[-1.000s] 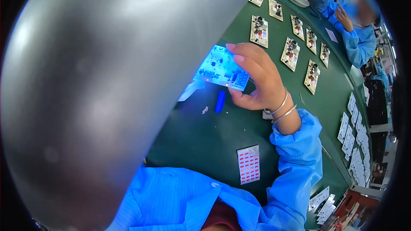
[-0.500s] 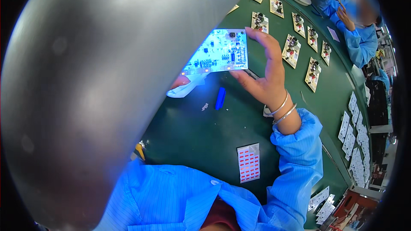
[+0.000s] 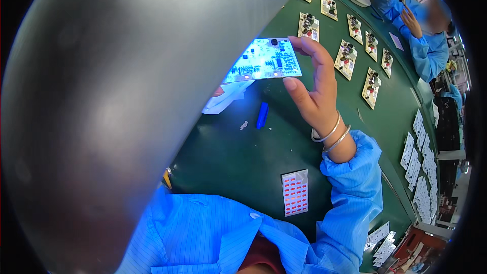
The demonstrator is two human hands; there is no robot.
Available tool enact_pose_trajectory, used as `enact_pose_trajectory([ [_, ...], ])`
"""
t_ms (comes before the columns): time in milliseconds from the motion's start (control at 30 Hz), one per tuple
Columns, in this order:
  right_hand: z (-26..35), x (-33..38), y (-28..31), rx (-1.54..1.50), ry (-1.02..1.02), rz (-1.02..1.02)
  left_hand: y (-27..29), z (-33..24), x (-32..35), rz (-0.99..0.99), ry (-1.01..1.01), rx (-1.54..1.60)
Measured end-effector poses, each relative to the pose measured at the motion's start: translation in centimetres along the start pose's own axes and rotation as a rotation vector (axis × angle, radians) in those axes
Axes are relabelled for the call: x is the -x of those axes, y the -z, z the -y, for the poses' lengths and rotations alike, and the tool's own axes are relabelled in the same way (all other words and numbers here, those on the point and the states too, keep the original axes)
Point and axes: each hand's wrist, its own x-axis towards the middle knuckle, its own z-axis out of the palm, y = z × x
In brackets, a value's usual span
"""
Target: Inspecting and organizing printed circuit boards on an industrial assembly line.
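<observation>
A circuit board (image 3: 271, 61), lit bright blue-white, is held up and tilted over the table. My right hand (image 3: 317, 81) pinches its right end, fingers at the upper corner and thumb at the lower edge. Of my left hand (image 3: 218, 92) only a fingertip shows, by the board's lower left edge; it appears closed on the board, but the rest is hidden behind a large grey rounded cover (image 3: 116, 86). White cloth or paper (image 3: 225, 99) hangs under the board next to that fingertip. The board's left end is hidden too.
Below the board lie a blue stick-shaped piece (image 3: 262, 115) and white scraps (image 3: 244, 126). A sheet of red arrow stickers (image 3: 295, 193) lies nearer me. Several populated boards (image 3: 346, 60) stand beyond my right hand, with white boards (image 3: 423, 172) far right. A co-worker (image 3: 426, 35) sits across.
The board has tilted, its lower right corner swinging right and slightly up. My right hand's grip has shifted a little with it. The left fingertip has moved slightly right and up.
</observation>
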Motion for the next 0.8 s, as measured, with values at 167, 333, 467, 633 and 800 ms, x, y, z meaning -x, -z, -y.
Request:
enact_pose_trajectory([
  [167,0.1,0.1,0.0,0.007,-0.019,0.004,-0.4,-0.1,0.4,-0.055,0.041,-0.048],
  [333,-0.2,0.4,0.0,-0.007,-0.018,0.005,-0.4,0.5,1.4,-0.123,0.140,-0.072],
  [467,-0.4,0.5,0.1,-0.015,-0.008,0.019,0.2,0.6,1.2,-0.046,0.059,-0.198],
  [633,-0.5,0.7,0.0,-0.063,0.010,0.028,1.3,1.0,0.5,0.071,-0.110,-0.273],
  [800,-0.7,0.8,0.1,-0.038,0.073,0.055,0.4,0.5,0.2,0.052,-0.109,-0.406],
])
